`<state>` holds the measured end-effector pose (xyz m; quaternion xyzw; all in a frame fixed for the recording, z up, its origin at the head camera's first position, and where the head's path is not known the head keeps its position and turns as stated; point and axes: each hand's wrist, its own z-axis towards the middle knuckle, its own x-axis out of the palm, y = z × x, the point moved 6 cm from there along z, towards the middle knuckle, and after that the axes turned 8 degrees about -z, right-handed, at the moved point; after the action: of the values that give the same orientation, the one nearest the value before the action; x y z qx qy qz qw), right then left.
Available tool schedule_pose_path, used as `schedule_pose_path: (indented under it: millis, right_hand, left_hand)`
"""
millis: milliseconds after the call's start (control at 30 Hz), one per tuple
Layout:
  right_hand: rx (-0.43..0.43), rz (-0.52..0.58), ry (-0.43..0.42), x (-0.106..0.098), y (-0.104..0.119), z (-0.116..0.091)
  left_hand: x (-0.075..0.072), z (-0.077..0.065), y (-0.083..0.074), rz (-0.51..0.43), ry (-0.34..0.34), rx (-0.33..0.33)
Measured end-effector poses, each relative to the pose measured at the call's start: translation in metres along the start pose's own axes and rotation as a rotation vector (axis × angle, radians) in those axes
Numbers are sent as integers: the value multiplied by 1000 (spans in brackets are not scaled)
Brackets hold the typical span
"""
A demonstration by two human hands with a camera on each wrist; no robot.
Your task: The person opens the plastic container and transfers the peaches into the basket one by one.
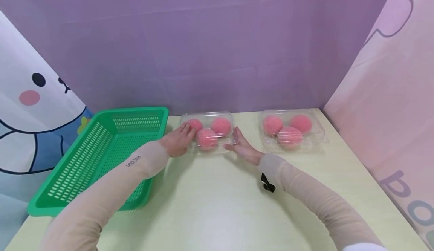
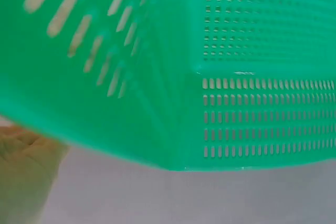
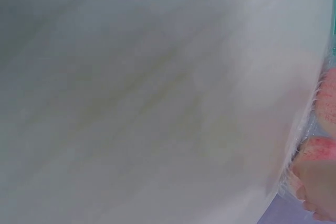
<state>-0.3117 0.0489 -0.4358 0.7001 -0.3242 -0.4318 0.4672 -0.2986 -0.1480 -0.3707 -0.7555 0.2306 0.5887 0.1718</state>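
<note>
In the head view, a clear plastic clamshell box (image 1: 215, 145) with three pink, peach-like balls (image 1: 221, 126) stands at the back of the table. My left hand (image 1: 178, 140) grips its left side, fingers over the edge; the thumb is hidden. At the right front corner, my right hand (image 1: 245, 149) holds the box, thumb at the front and fingers along the right wall. The left wrist view shows part of my left hand (image 2: 26, 166) beyond a green basket. In the right wrist view, my right hand (image 3: 320, 182) touches the box beside two balls.
The green plastic basket (image 1: 166, 119) stands left of the box, under my left forearm. A second clear box (image 1: 320, 130) with three pink balls sits to the right. Purple cloth (image 1: 217, 55) hangs behind the table (image 1: 210, 205), and printed cloths flank both sides.
</note>
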Motion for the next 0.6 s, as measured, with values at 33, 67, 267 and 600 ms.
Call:
schedule_pose_path:
  millis: [33,67,267,600]
  right_hand:
    - [2,0,0,0,1,0]
    - [8,-1,-1,0,2,-1]
    - [21,-16,-4,0,0,2]
    - [27,-1,-5,0,-4,1]
  left_hand:
    - [-2,1,0,-43,1,-3]
    - [-4,1,1,-83,6,-12]
    - [-9,7,-1,-188,17,-69]
    - [-28,18,-40,-95,44,43]
